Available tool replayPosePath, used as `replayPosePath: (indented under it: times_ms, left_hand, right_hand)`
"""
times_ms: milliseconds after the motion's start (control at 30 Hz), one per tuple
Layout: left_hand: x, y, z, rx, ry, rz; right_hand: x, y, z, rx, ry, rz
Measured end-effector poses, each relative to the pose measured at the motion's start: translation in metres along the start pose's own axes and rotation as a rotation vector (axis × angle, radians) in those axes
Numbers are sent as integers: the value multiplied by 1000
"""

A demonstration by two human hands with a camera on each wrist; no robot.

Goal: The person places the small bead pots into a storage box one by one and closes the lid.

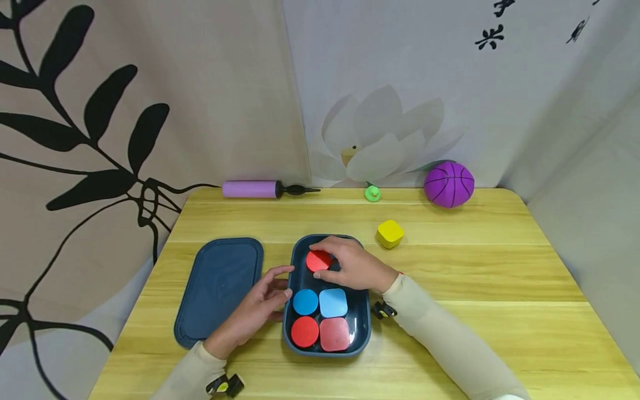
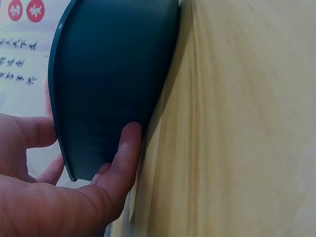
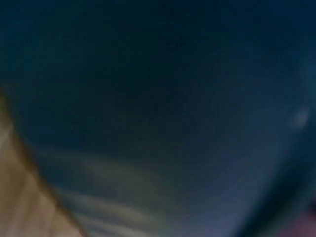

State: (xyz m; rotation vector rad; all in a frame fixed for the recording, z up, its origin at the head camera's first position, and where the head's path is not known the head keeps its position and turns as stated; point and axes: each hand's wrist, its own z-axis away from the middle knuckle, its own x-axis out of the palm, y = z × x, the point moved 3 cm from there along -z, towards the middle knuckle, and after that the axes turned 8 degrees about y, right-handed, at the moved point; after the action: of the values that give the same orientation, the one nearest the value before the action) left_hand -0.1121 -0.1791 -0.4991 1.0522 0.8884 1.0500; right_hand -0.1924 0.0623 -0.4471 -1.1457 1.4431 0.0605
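right grip (image 1: 357, 265) pinches a red disc (image 1: 318, 260) at the far end of the tray (image 1: 366, 328), beyond the blue disc (image 1: 305, 301); left grip (image 1: 261, 304), fingers spread, touches the tray's left side.

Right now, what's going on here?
A person's right hand holds a round red block at the far end of a dark blue box, while the left hand touches the box's side. Four other blocks sit in the nearer part. A blue lid lies on the table to the left; a yellow block is outside, to the right.
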Motion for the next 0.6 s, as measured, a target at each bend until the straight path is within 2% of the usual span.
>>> replayPosePath:
  times_ms: [600]
  left_hand:
    - [0,-1,0,7,-10,2]
  right_hand:
    - [29,-3,-8,2,-199,35]
